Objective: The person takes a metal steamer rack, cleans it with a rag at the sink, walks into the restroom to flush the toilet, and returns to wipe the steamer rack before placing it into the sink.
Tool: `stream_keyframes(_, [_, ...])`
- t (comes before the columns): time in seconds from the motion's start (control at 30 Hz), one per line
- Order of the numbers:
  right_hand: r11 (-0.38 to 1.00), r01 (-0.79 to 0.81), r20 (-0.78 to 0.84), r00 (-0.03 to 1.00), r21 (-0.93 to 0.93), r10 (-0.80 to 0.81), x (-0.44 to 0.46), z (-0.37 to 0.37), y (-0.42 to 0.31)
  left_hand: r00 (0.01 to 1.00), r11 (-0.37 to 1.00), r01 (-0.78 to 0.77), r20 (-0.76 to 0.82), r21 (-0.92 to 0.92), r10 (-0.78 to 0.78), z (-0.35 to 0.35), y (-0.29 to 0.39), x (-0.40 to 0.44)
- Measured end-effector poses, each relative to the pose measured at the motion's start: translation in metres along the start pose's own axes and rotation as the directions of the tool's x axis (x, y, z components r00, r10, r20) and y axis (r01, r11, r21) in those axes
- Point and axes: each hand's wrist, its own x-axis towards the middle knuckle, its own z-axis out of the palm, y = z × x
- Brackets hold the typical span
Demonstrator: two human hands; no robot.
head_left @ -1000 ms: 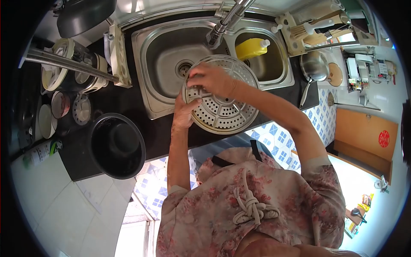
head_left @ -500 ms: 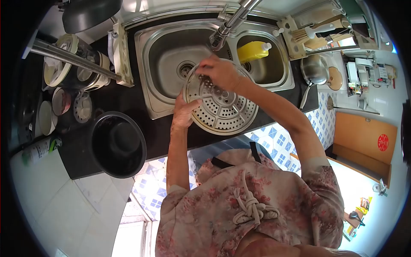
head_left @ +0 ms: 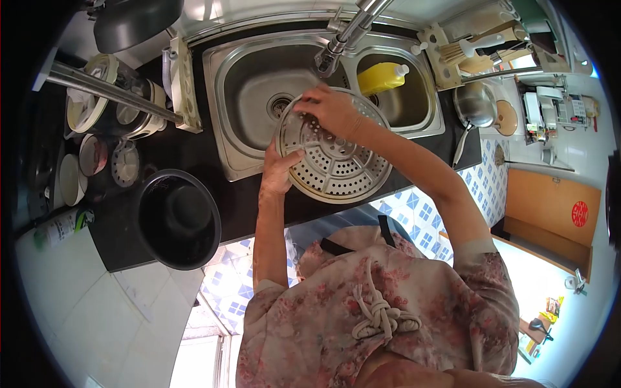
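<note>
A round metal steamer rack [head_left: 339,173] with many punched holes is held tilted over the front rim of the sink [head_left: 223,139]. My left hand [head_left: 279,169] grips its left edge, thumb on the upper face. Across the rack's far upper part lies my right hand [head_left: 331,115], fingers curled and pressed against the surface near the rim. Whatever may be under those fingers is hidden. Above the right hand is the faucet head [head_left: 326,63], and no water is visible coming from it.
A yellow bottle [head_left: 381,79] lies in the smaller right basin. On the counter left of me stands a black pot [head_left: 179,218], with bowls [head_left: 72,179] beyond it. A steel pan [head_left: 475,105] sits right of the sink; a dark wok [head_left: 137,24] hangs at upper left.
My right hand has shifted slightly on the rack, its fingers a little more spread along the far left part. The rack and my left hand stay nearly in place.
</note>
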Motion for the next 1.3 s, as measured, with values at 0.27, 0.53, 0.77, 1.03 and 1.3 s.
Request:
stream_keyframes(0.27, [0.995,0.1,0.019,0.995,-0.005,-0.1,-0.007,0.0,-0.011,1.0,0.999,0.029,0.002,-0.018,-0.029,0.005,-0.002,-0.008])
stream_keyframes(0.53, [0.998,-0.044,0.099,0.994,-0.033,0.047,-0.009,-0.003,0.0,0.999,1.0,0.029,-0.031,-0.012,-0.029,0.001,-0.006,-0.008])
stream_keyframes(0.77, [0.941,-0.187,-0.14,0.962,0.281,0.233,-0.011,0.001,-0.019,0.999,1.0,-0.013,-0.046,-0.004,0.013,0.014,-0.005,0.004])
stream_keyframes(1.03, [0.935,-0.294,-0.092,0.944,0.196,0.316,0.005,0.014,-0.006,1.0,0.994,0.005,-0.005,0.108,-0.004,0.011,-0.008,0.006])
stream_keyframes(1.3, [0.933,-0.327,-0.024,0.942,0.151,0.334,0.024,0.012,0.003,0.997,0.979,-0.061,-0.044,0.194,0.071,0.01,-0.017,0.006])
